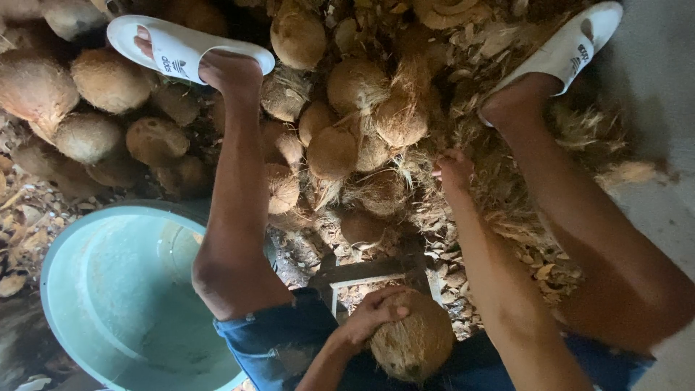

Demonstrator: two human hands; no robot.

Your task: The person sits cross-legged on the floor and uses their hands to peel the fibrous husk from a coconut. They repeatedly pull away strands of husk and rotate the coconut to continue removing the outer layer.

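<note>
A seated person's left hand [376, 313] clasps a husked coconut [414, 344] held against the lap, fingers curled over its top. Just beyond stands a metal blade [362, 274]. The right hand [455, 172] reaches with loosely curled fingers into the coconut pile [347, 130]. A pale green tub [65, 253] sits alongside.

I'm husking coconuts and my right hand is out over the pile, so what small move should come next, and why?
Probably close the right hand on a coconut just beside it in the pile: that hand looks empty, while the left hand steadies the coconut in the lap beside the metal blade.
</note>
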